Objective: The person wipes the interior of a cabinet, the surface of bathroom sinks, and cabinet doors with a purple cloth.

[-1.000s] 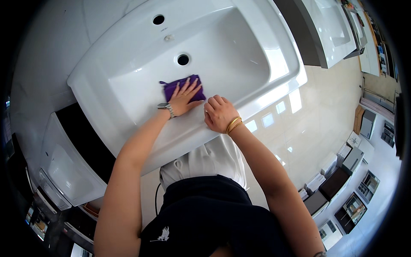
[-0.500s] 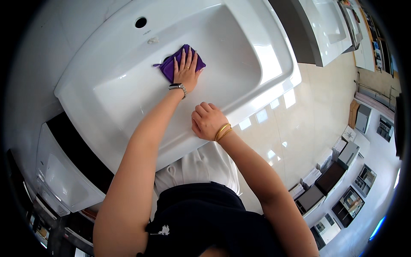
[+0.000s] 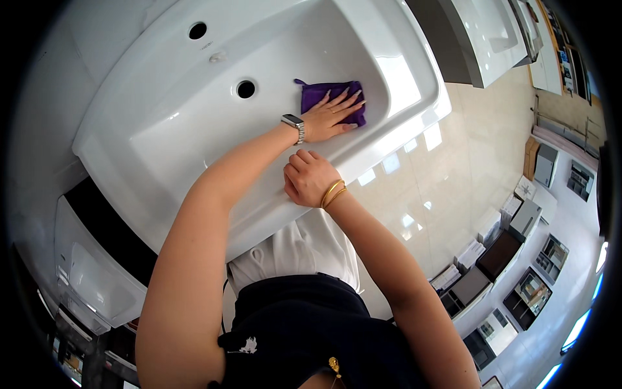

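A folded purple cloth [image 3: 312, 96] lies against the inner right side of a white washbasin [image 3: 175, 152]. My left hand [image 3: 327, 120] presses flat on it, fingers spread, covering part of the cloth; a watch is on that wrist. My right hand [image 3: 311, 178], with gold bangles at the wrist, rests curled into a loose fist on the basin's front rim, and nothing shows in its fingers. A round drain hole [image 3: 245, 89] is visible left of the cloth. Farther back, the tap hole [image 3: 197, 30] sits in the basin's rear ledge.
Another white basin [image 3: 100, 279] stands at the lower left beside a dark panel. A grey-sided vanity unit [image 3: 463, 45] is at the upper right. Glossy beige floor tiles [image 3: 453, 168] run along the right, with cabinets and mirrors [image 3: 528, 298] farther off.
My left hand has slid the cloth rightward across the basin, uncovering the drain hole. The cloth has turned and lies nearer the right wall. My right hand has stayed on the rim.
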A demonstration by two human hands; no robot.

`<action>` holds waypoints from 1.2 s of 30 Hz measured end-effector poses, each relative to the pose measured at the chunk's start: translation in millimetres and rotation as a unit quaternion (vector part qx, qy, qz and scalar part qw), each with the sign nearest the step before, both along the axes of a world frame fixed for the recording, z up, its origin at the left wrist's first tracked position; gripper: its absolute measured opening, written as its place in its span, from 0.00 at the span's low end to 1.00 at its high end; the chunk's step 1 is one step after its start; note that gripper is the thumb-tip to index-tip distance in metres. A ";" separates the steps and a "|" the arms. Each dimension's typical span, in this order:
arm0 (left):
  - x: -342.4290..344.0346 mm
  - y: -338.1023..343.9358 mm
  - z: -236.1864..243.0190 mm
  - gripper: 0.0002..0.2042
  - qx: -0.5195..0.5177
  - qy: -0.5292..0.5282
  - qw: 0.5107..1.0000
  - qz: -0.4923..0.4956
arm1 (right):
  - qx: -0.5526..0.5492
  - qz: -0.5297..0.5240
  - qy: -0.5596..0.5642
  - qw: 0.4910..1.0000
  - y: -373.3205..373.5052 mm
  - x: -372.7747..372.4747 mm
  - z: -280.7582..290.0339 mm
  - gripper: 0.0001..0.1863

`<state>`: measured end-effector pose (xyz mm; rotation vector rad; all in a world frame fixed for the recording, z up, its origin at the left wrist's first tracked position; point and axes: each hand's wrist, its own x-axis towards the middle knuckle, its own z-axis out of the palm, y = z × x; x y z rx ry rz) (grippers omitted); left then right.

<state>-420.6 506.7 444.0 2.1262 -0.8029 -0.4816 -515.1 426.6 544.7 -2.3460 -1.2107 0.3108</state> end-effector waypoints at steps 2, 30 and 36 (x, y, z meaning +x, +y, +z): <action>-10.1 29.3 -4.3 0.33 0.052 -0.008 0.999 0.003 | -0.001 -0.005 -0.004 1.000 -0.6 0.6 -1.3 0.05; -233.7 169.7 118.6 0.28 0.100 0.212 0.964 0.125 | -0.044 -0.038 -0.022 0.998 5.1 1.7 5.7 0.22; -290.9 173.5 141.8 0.26 0.123 0.080 0.967 0.206 | -0.042 -0.029 -0.032 0.998 6.7 4.2 5.2 0.20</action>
